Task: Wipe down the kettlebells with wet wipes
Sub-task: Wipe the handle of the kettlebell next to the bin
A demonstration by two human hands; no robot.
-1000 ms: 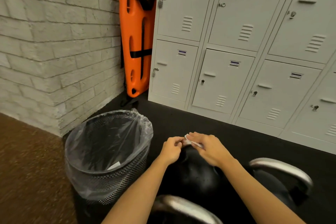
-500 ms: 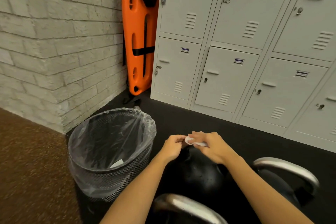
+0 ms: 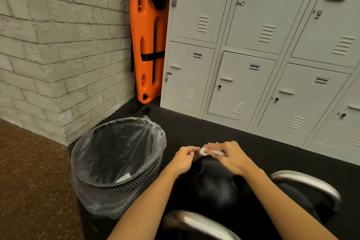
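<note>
A black kettlebell sits on the dark floor below my hands, its handle hidden under them. My right hand is closed on a small folded white wet wipe at the top of that kettlebell. My left hand pinches at the wipe's left end with closed fingers. Two more kettlebells show only their steel handles, one at the bottom and one at the right.
A mesh waste bin lined with a clear bag stands left of the kettlebells, a white scrap inside. Grey lockers run along the back. An orange spine board leans in the corner by a brick wall. Brown carpet lies at left.
Both hands stay together on the wipe atop the kettlebell, with only small finger shifts. The camera has drifted slightly.
</note>
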